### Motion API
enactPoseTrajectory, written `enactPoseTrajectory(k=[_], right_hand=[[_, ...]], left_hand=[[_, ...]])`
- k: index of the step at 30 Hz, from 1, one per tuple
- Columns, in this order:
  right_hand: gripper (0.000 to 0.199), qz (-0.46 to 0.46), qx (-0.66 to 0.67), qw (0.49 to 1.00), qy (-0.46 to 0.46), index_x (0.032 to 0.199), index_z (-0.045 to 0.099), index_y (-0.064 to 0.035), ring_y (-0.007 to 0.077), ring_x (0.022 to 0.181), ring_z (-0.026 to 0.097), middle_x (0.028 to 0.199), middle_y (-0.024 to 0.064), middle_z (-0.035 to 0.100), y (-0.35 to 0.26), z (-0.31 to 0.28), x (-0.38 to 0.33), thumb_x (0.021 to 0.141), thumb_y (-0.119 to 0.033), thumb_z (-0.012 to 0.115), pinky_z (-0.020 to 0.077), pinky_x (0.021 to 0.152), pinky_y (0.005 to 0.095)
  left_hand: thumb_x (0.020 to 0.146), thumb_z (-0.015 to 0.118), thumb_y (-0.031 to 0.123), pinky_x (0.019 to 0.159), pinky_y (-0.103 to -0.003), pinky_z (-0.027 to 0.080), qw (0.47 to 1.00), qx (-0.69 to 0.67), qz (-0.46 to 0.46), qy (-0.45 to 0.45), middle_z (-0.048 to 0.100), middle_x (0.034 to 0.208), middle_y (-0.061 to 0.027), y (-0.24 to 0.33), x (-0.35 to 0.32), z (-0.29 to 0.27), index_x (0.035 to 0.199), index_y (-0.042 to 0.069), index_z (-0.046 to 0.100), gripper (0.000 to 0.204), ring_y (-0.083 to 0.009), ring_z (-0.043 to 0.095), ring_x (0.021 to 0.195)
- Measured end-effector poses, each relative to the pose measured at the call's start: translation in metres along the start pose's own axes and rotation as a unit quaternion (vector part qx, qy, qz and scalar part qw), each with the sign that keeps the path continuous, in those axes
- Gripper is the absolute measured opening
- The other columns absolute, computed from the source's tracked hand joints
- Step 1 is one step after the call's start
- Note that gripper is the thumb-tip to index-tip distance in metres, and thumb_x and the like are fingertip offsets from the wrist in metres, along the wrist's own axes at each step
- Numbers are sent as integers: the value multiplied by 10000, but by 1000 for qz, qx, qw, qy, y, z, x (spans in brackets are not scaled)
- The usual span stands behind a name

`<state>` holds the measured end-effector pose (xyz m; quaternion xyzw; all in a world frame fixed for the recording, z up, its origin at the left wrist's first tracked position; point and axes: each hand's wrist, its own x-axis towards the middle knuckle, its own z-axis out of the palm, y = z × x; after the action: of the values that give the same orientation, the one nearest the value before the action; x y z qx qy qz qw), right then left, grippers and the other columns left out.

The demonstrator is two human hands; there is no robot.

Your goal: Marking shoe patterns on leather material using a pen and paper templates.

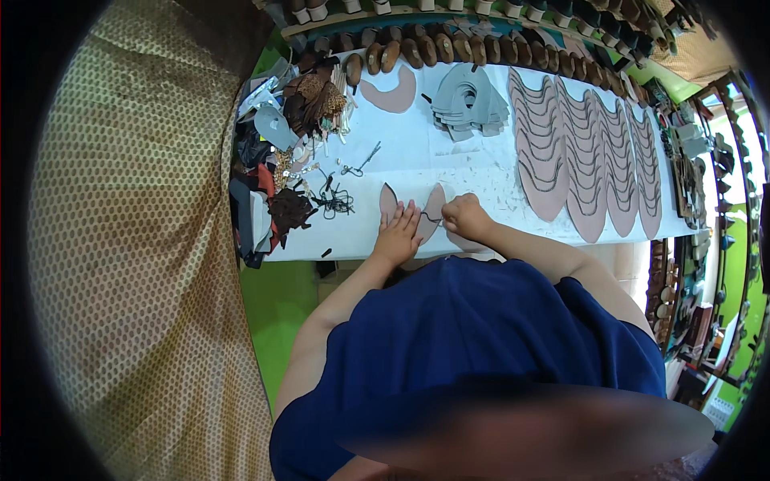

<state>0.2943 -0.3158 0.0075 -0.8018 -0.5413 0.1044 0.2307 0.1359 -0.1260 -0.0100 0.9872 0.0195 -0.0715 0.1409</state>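
Note:
A U-shaped, pinkish-brown shoe-upper piece (434, 204) lies on the white-covered table close in front of me. My left hand (399, 232) rests flat on its left arm, fingers stretched out. My right hand (467, 216) is closed at the piece's right arm, pinching a thin dark cord (431, 219) that runs between the two hands. The fingertips of the right hand are partly hidden, so the exact grip is hard to see. Under my right wrist, part of another pinkish piece (465, 243) shows at the table's near edge.
Overlapping rows of dark-edged uppers (541, 192) cover the table's right side. Grey cut pieces (469, 100) are stacked at the back, beside a single curved upper (391, 94). Tangled black cords (337, 200) and a scrap heap (293, 144) lie left. Shoe lasts (425, 50) line the far edge.

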Motion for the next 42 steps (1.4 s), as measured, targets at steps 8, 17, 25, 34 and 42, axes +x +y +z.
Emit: enactPoseTrajectory(k=[8, 17, 25, 34, 42], right_hand=[[145, 201, 58, 978, -16, 865, 719, -127, 292, 828, 674, 824, 86, 709, 27, -14, 19, 809, -216, 619, 511, 737, 439], [166, 174, -19, 984, 40, 916, 760, -160, 275, 906, 654, 898, 66, 719, 43, -10, 20, 822, -250, 657, 500, 773, 432], [127, 124, -12, 992, 34, 886, 751, -189, 224, 1058, 581, 980, -9, 678, 38, -5, 9, 763, -185, 719, 421, 896, 428], [172, -11, -151, 982, 110, 954, 672, -76, 237, 1238, 504, 1167, 44, 630, 39, 1, 35, 794, -129, 637, 344, 1012, 461], [180, -31, -145, 984, 98, 944, 672, -73, 244, 1286, 473, 1219, 54, 616, 38, 2, 55, 786, -155, 649, 334, 1028, 473]], left_hand=[[932, 518, 382, 1160, -606, 115, 1000, 8, 1, -27, 202, 1620, -74, 3, 0, -6, 1535, 128, 268, 700, -306, 169, 1494], [937, 511, 380, 1155, -616, 110, 1000, 2, 12, 2, 201, 1619, -85, -1, -3, -1, 1515, 202, 328, 632, -324, 167, 1492], [947, 497, 387, 1145, -646, 79, 1000, 6, 2, -8, 185, 1626, -60, -1, -1, -3, 1513, 243, 340, 605, -324, 131, 1500], [959, 474, 383, 1139, -662, 75, 999, 32, 3, -16, 187, 1628, -30, 1, 0, -1, 1510, 248, 346, 582, -315, 130, 1502], [937, 515, 401, 1137, -661, 86, 999, 51, 6, -11, 194, 1626, -29, 6, 1, -9, 1499, 238, 369, 603, -307, 131, 1502]])
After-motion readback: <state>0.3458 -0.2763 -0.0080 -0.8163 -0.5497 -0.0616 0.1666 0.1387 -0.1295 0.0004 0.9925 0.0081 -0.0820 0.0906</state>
